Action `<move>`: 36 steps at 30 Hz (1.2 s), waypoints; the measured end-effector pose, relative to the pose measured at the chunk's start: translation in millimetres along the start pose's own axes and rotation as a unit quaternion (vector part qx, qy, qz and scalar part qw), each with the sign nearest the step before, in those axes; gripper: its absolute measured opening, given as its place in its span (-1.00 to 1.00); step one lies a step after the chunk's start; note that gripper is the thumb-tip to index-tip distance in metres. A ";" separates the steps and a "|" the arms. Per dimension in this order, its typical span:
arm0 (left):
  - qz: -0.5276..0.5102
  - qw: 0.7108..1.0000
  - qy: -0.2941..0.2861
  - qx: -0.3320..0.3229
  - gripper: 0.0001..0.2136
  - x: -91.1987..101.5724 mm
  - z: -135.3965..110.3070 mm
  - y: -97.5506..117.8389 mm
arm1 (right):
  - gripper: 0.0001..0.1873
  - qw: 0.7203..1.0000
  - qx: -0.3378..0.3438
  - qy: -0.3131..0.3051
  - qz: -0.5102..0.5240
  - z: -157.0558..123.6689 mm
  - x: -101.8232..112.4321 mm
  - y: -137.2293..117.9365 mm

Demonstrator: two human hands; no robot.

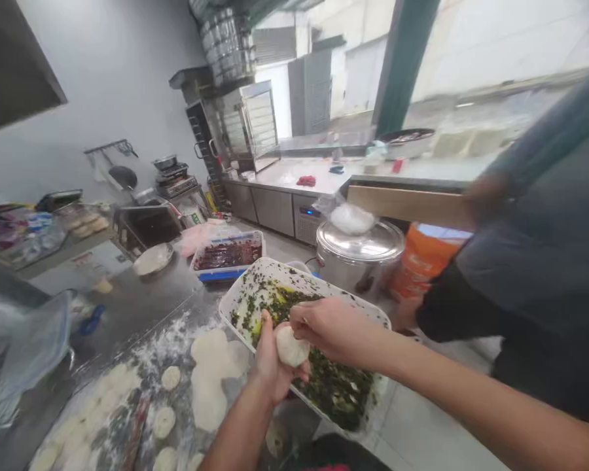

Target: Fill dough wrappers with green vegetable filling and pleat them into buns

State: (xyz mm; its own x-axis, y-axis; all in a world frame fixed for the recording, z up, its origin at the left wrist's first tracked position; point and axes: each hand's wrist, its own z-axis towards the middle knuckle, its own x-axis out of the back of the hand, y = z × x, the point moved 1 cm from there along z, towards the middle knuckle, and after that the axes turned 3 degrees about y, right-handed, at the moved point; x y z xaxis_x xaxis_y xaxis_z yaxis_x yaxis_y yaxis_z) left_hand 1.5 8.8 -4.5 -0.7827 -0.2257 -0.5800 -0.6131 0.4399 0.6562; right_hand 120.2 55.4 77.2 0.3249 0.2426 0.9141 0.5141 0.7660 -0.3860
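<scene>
Across the room, a long steel counter runs along a window, and a stack of round steamer trays sits above a steel cabinet at its far end. To the right of the hands stands a co-worker in a dark apron, blurred. Just past the hands are one big steel pot with a plastic bag on its lid, and one orange bucket.

Right below the hands, one white tray of dark green chopped filling, flecked with yellow, sits at the edge of a steel table. Farther out to the left is one blue-edged tray of dark red filling. Below and left of the hands, the floured table holds four small dough rounds, larger joined dough sheets, more rounds too crowded to count, and one rolling pin.

The left hand is cupped palm up beneath a smooth, pale dough ball, held above the tray. The right hand comes in from above, its fingertips pinching the top of the ball
</scene>
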 end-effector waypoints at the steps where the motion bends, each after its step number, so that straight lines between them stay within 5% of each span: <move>1: 0.016 1.000 0.006 0.027 -0.41 0.8 2.3 -0.9 | -0.89 1.000 0.024 -0.011 -0.006 1.0 0.2 1.5; 6: 0.055 0.993 0.015 0.102 -0.31 0.4 8.0 -0.1 | -0.87 0.997 0.070 -0.033 0.008 4.6 5.2 9.5; 12: -0.027 0.998 0.060 -0.021 -0.43 -5.7 8.8 0.0 | -0.86 0.995 0.059 -0.026 0.071 11.1 5.0 19.4; 19: 0.004 1.000 0.014 -0.019 -0.37 -2.8 11.4 4.6 | -0.88 0.990 0.119 -0.049 0.053 23.3 8.5 27.0; 22: -0.018 0.997 0.046 -0.054 -0.40 0.6 10.6 5.4 | -0.86 0.991 0.112 -0.045 0.058 27.1 9.4 24.9; 27: -0.010 0.995 0.098 -0.006 -0.35 4.4 6.1 3.8 | -0.89 0.992 0.095 -0.055 0.063 32.3 6.9 18.5; 36: -0.033 0.969 0.210 -0.126 -0.50 14.6 -6.5 -0.9 | -0.86 0.991 0.103 -0.064 0.062 40.6 -10.1 3.2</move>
State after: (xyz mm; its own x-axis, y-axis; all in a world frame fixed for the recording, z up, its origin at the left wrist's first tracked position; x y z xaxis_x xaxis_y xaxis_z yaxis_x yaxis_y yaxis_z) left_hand -10.1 -0.5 -10.4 -0.6835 -0.6034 -0.4108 -0.6279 0.1990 0.7525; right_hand 86.3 79.6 71.8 0.2664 0.4061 0.8742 0.2992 0.8273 -0.4755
